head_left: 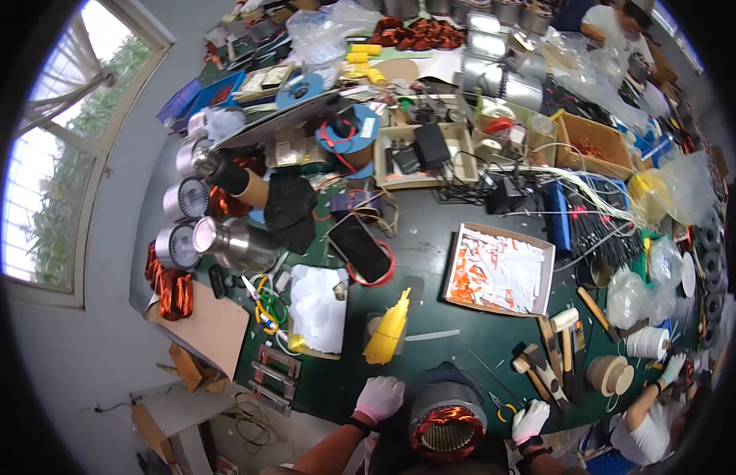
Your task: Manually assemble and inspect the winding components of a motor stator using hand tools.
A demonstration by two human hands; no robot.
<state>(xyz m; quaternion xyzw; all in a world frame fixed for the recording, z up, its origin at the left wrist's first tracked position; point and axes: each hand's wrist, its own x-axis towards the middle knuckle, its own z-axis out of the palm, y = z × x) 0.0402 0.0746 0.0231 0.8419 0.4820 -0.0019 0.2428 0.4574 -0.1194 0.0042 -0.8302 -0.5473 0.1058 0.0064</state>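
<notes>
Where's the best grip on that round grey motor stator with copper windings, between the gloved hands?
Probably grip the grey motor stator by its bare outer shell, from both flanks, where the left hand and right hand sit. Its open end, ringed with copper windings, faces the person, so avoid that.

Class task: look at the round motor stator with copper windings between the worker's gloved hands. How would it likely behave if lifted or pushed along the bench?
The motor stator is probably heavy for its size: a metal shell packed with dense copper windings. Its round body might roll if laid on its side. Both hands, left hand and right hand, flank it, suggesting two-handed lifting; the exposed windings could be scuffed.
</notes>
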